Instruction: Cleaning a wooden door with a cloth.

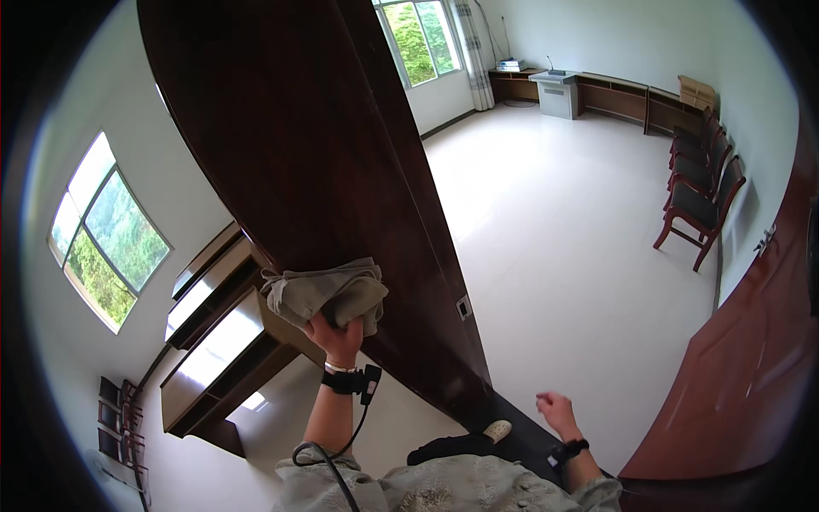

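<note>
My left hand (336,339) grips a folded grey cloth (326,294), which lies against the lower part of a tall, dark brown wooden door panel (320,160). The cloth hides part of my fingers. On the panel's right-hand edge sits a metal latch plate (464,308). Lower right, my right hand (556,413) hangs in the air over the pale floor, its fingers loosely bent and nothing seen in it. Each wrist wears a black strapped device, and a cable runs from the left one (355,382).
A reddish-brown door (736,365) with a metal handle (764,240) stands at right. Dark-seated chairs (694,205) line the right wall. Wooden desks (217,352) are at left. Far back, a grey lectern (556,96) stands between low desks. One shoe (498,431) shows below me.
</note>
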The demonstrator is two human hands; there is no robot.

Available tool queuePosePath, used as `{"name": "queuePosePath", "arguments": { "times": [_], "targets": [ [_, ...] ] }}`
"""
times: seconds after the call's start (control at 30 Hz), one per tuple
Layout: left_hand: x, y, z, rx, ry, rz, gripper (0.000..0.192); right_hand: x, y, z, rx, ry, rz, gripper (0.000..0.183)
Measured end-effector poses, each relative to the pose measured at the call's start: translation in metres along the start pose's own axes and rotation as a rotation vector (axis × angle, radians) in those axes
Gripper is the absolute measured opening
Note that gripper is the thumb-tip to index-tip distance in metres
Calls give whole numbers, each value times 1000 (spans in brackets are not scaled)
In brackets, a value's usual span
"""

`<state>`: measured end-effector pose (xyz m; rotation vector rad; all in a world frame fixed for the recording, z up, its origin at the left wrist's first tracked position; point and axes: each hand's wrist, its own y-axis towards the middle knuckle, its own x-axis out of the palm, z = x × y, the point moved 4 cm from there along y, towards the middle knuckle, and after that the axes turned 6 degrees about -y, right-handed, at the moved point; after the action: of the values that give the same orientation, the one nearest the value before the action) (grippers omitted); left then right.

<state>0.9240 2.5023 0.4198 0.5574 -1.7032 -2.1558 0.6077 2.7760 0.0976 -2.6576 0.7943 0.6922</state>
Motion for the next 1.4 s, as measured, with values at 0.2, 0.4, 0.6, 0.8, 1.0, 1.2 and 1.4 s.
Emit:
{"name": "queuePosePath", "arguments": {
  "times": [0.2, 0.4, 0.6, 0.8, 1.0, 1.2, 1.4],
  "targets": [
    [0, 0, 1, 48, -25, 44, 73, -37, 41, -181, -166, 484, 46, 19],
    [-5, 11, 4, 44, -145, 38, 69, -37, 50, -370, -513, 719, -154, 18],
    [-2, 2, 11, 39, -181, 58, 62, -31, 62, -479, -766, 763, 30, 30],
    [-4, -15, 0, -141, -490, 102, 70, -7, 60, -489, -907, 390, 420, 35],
    [-8, -15, 0, -2, -364, 59, 71, -2, 66, -484, -1008, 392, 496, 25],
    [-9, -15, -2, -19, -388, 76, 64, 0, 61, -484, -988, 423, 501, 38],
    [-8, -9, 3, 67, -275, 97, 64, -4, 62, -476, -1011, 402, 442, 42]
  ]
}}
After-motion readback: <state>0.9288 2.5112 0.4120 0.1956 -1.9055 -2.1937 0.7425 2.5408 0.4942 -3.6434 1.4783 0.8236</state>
